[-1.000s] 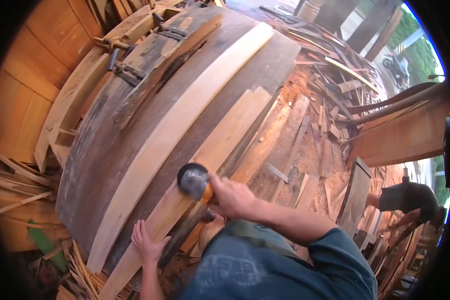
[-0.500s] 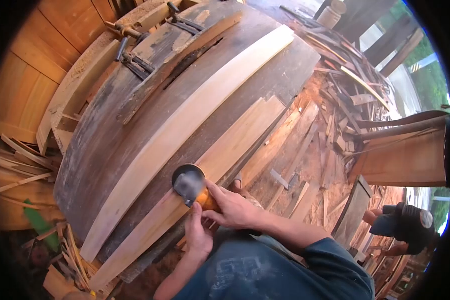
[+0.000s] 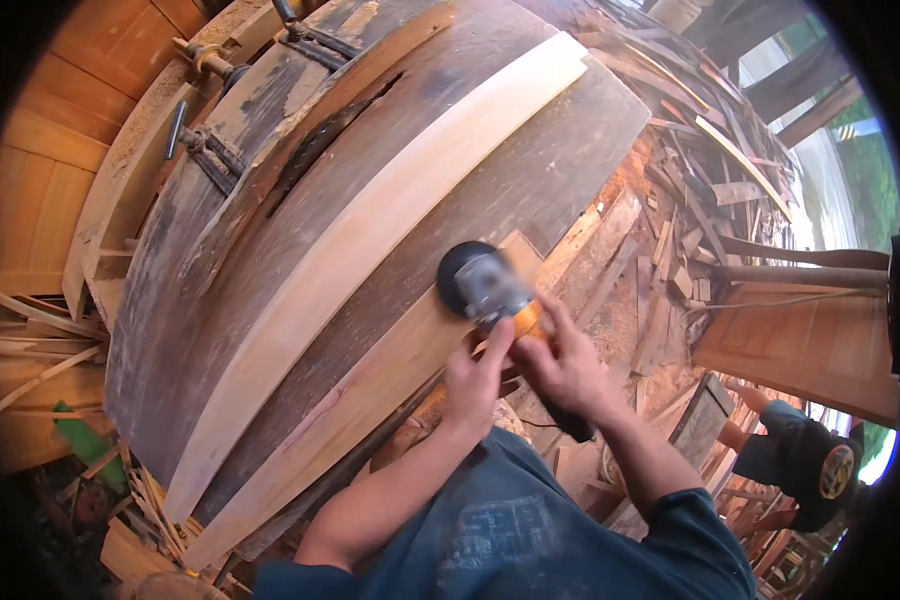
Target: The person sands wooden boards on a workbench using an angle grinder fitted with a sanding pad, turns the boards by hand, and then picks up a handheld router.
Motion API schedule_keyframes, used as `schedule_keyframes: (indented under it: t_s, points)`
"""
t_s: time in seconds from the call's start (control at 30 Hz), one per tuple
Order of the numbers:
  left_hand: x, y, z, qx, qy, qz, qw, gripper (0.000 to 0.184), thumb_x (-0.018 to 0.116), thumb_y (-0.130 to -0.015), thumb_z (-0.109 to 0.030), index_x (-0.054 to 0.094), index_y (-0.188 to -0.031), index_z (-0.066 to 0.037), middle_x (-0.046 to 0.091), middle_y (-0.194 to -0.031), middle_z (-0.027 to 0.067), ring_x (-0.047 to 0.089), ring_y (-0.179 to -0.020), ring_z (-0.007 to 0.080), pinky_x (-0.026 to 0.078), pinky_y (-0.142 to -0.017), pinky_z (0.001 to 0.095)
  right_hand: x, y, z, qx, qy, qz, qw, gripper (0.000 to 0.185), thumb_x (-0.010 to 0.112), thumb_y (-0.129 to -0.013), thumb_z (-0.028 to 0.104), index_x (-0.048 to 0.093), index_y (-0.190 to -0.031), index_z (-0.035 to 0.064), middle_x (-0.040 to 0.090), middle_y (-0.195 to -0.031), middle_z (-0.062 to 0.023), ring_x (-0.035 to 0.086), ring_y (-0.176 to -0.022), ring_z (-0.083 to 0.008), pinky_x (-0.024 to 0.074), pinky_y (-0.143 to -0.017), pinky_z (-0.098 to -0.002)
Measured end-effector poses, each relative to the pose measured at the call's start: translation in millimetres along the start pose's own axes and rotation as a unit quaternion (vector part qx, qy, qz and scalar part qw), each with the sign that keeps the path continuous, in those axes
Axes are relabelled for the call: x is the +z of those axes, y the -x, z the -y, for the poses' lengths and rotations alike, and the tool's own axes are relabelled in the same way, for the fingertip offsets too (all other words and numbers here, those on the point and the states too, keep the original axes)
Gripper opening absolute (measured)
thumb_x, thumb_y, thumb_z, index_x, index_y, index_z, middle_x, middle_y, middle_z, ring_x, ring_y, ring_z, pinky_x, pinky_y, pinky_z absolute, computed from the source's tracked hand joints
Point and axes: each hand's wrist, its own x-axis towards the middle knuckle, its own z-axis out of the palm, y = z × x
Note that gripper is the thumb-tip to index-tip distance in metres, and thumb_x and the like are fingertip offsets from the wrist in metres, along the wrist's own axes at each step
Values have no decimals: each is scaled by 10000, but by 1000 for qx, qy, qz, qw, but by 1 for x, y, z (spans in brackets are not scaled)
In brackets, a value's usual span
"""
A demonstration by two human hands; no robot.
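Note:
An angle grinder (image 3: 523,318) with an orange body, a grey head and a round black disc is gripped in both my hands. My right hand (image 3: 572,372) wraps around its body, and the black rear end sticks out below. On the near side, my left hand (image 3: 473,385) closes on the grinder with the thumb along it; some fingers are hidden. The disc lies over the far part of a pale wooden board (image 3: 370,383), which rests along the near side of the workbench (image 3: 390,275). A second, longer curved board (image 3: 370,225) lies beside it.
Clamps (image 3: 210,160) and a rough, dark-edged plank (image 3: 300,150) line the bench's far side. Wood offcuts (image 3: 685,230) and orange sawdust cover the ground at right. Another person (image 3: 810,450) bends down at the lower right. Thin strips (image 3: 40,340) are piled at left.
Both my hands and the grinder have moved up and right along the near board, to its far part. My view has shifted slightly too.

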Motion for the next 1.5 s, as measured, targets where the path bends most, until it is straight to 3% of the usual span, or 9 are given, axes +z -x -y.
schedule_keyframes:
  t_s: [0.07, 0.17, 0.33, 0.83, 0.93, 1.0, 1.2, 1.4, 1.5]
  points:
    - [-27, 16, 3, 5, 23, 16, 1000, 505, 607, -1020, -507, 543, -1315, -103, 665, -1135, 72, 715, -939, 221, 616, -762, 386, 13, 3, 0, 5, 14, 47, 999, 682, 661, -985, 270, 353, -1566, 88, 730, -978, -263, 750, -900, -379, 582, -818, -415]
    - [-36, 33, -1, 6, 67, -26, 997, 509, 658, -1007, -454, 530, -1347, -98, 651, -1089, 35, 702, -924, 171, 592, -653, 301, 30, 5, 1, -72, 60, 79, 992, 729, 701, -957, 311, 355, -1573, 132, 706, -1056, -312, 696, -1007, -487, 565, -864, -487]
    - [-1, -7, -16, 6, -21, 32, 999, 591, 619, -1006, -528, 503, -1358, -68, 637, -1192, 117, 724, -926, 232, 627, -719, 364, -18, -21, 12, 14, 16, 38, 999, 699, 687, -964, 291, 369, -1554, 91, 717, -1025, -299, 720, -977, -457, 572, -849, -461]
    - [54, -31, -18, 53, -36, 68, 996, 628, 711, -950, -515, 561, -1274, 1, 683, -1032, 122, 721, -862, 180, 603, -631, 301, -58, -28, -31, -20, -48, -45, 998, 657, 662, -974, 236, 378, -1552, 107, 749, -1062, -235, 756, -997, -290, 583, -863, -408]
    - [30, -13, -2, 44, -18, 47, 998, 532, 681, -985, -467, 576, -1275, -34, 689, -1088, 104, 729, -927, 179, 616, -655, 319, -37, -12, -15, 40, -7, 3, 999, 673, 680, -963, 249, 383, -1549, 106, 737, -1082, -256, 755, -1002, -324, 579, -880, -418]
    - [7, 12, -4, 6, 24, 28, 999, 509, 671, -998, -444, 561, -1292, -43, 678, -1158, 108, 730, -967, 187, 618, -680, 317, -17, -6, -18, -50, 31, 27, 998, 702, 706, -946, 277, 389, -1551, 117, 723, -1082, -290, 742, -1010, -398, 569, -911, -440]
    - [50, -30, -8, 38, -59, 77, 995, 479, 689, -990, -433, 576, -1246, -44, 672, -1110, 78, 701, -864, 146, 606, -674, 297, -57, -17, -20, 17, -84, -29, 996, 640, 630, -984, 154, 351, -1547, 32, 745, -1062, -232, 749, -999, -276, 595, -852, -390]
    - [8, 7, -6, 55, -58, 78, 994, 521, 582, -1043, -444, 502, -1378, -54, 684, -1158, 123, 741, -925, 202, 620, -715, 321, -19, 4, -24, -61, 61, -6, 996, 704, 718, -947, 244, 387, -1556, 125, 720, -1112, -259, 737, -1006, -394, 571, -895, -425]
    - [28, -14, -3, 37, -60, 82, 994, 505, 681, -997, -407, 552, -1307, -31, 688, -1104, 75, 718, -861, 149, 590, -631, 261, -35, 1, -36, 44, -58, -21, 997, 697, 703, -956, 234, 379, -1555, 85, 722, -1119, -252, 742, -1007, -327, 582, -861, -414]
